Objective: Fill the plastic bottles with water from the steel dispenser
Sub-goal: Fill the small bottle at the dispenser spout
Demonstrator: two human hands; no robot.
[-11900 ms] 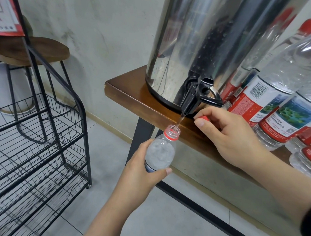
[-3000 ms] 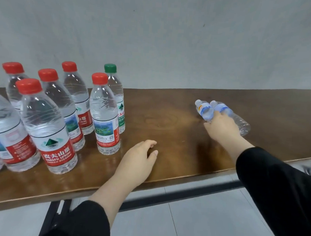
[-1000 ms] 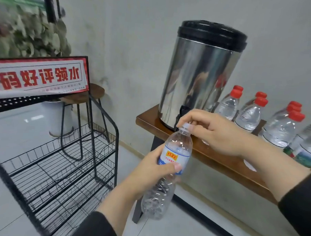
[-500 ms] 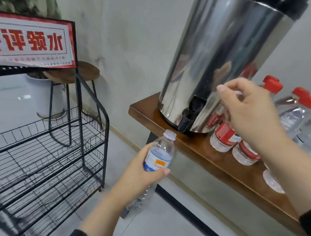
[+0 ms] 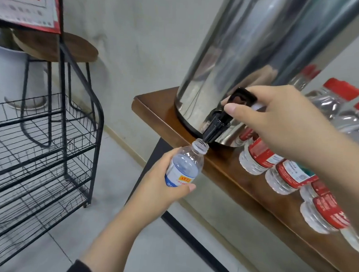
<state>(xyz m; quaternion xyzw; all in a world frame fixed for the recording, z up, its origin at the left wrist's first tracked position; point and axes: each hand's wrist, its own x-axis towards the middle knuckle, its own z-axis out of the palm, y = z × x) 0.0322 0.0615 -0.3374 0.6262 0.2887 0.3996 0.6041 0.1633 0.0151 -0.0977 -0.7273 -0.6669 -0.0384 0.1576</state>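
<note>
The steel dispenser [image 5: 249,62] stands on the left end of the wooden table [image 5: 155,108]. Its black tap [image 5: 216,128] points down over the table's edge. My left hand [image 5: 160,188] grips a clear uncapped bottle [image 5: 185,167] with a blue and white label, its open neck just under the tap's spout. My right hand [image 5: 278,121] is at the tap's black lever [image 5: 241,97], thumb and fingers curled around it, and it also seems to hold a small pale cap. No water stream shows.
Several red-capped, red-labelled water bottles [image 5: 286,173] stand on the table right of the dispenser. A black wire rack [image 5: 46,150] stands on the floor at the left, with a round wooden stool [image 5: 75,47] and a white pot behind it.
My right hand came down from in front of the dispenser onto the tap lever. My left hand raised the open bottle up under the spout.
</note>
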